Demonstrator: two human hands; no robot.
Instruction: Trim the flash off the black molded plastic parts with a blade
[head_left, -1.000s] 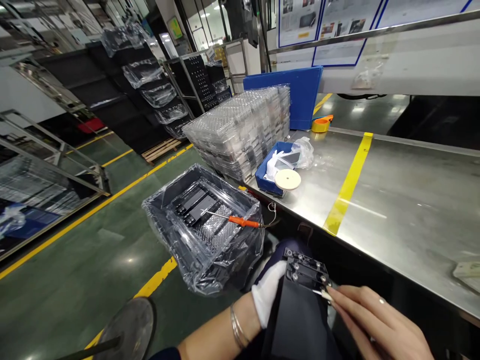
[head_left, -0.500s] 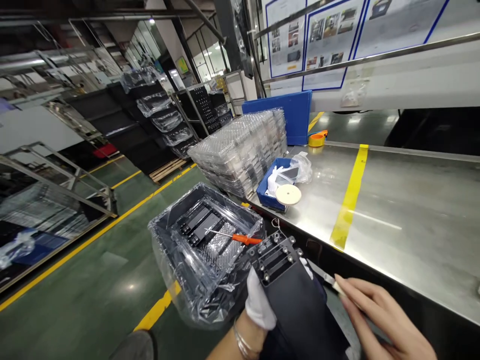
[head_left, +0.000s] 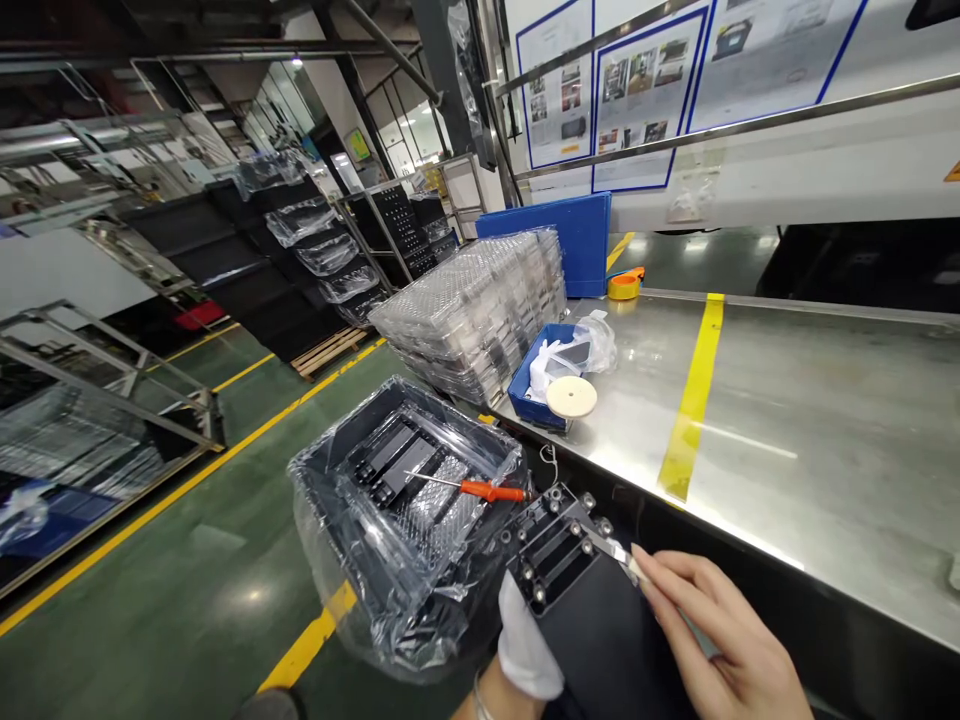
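My left hand (head_left: 525, 640), in a white glove, grips the left edge of a black plastic part (head_left: 607, 640). The upper end of that part has ribbed slots and several round posts with metal inserts. My bare right hand (head_left: 720, 625) pinches the pale handle of a narrow-bladed knife (head_left: 616, 553). Its blade lies over the part's upper right edge, near the posts; whether it touches is hard to tell. Just beyond the part, a screwdriver (head_left: 491, 491) with an orange-red handle lies over the edge of a plastic-lined dark bin (head_left: 315, 455).
Black parts (head_left: 397, 455) lie inside the bin. On the metal workbench (head_left: 780, 400) at right stand a blue box (head_left: 529, 405) with white gloves, a cream disc (head_left: 571, 397) and yellow tape (head_left: 622, 288). Stacked clear trays (head_left: 472, 300) stand behind the bin.
My right hand has moved left, bringing the knife from beside the part to over its upper edge. My left hand and the part have shifted slightly down in view.
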